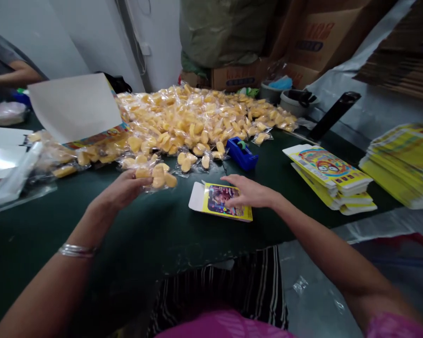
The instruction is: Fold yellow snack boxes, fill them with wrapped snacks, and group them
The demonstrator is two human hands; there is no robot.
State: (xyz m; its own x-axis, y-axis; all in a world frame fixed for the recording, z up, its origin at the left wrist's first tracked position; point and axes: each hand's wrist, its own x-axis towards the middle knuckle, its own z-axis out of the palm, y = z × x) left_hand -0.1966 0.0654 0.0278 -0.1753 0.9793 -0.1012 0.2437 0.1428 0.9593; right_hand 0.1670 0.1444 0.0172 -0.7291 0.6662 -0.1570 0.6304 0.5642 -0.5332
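Observation:
My left hand is closed on a clear plastic packet of yellow pieces, held low at the near edge of a big heap of similar packets. A small yellow printed box lies flat on the dark green table, its white end flap open toward the left. Over the right part of this box rests my right hand, thumb and fingers spread apart across its top. A blue tape dispenser stands just beyond the box.
Flat yellow cartons are stacked at the right, with a taller stack beyond. A white-sided display box stands at the left. A black cylinder, grey buckets and cardboard boxes are behind. Another person's arm shows far left.

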